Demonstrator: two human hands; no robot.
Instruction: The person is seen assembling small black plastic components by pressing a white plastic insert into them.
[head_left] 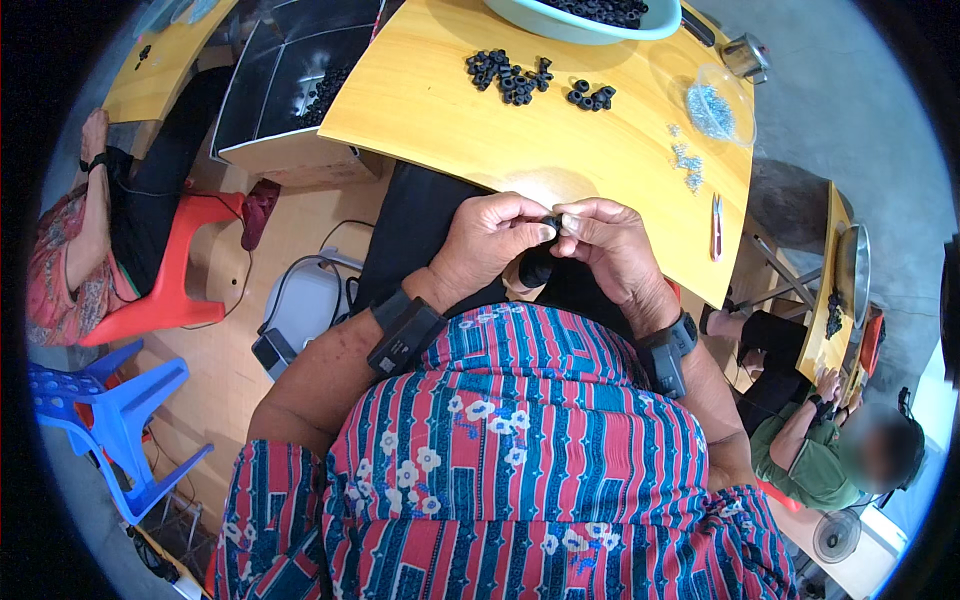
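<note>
In the head view, the person's left hand (478, 245) and right hand (612, 245) meet fingertip to fingertip. Thumb and forefinger of each are closed on a small black piece (556, 224), which sits between the two pinches, largely covered by the fingers. This grip is at the near edge of the yellow table (420, 95); its height against the tabletop I cannot tell.

Beyond the grip, a stretch of yellow wood separates the hands from a loose cluster of black rings (510, 78) and, just right of it, a smaller cluster (591, 96). Farther out, a pale green basin (665, 24) of black pieces stands at the top of the picture.

To the right of the grip, snips (717, 228) with a red handle lie near the table's right edge. Above them are scattered silver bits (688, 165), then a clear bowl (746, 130) holding more, close to that same edge.

Left of the grip, the near edge runs out to a corner beside an open box (300, 160). Below the grip, the person's striped shirt (520, 450) closes off the near side.
</note>
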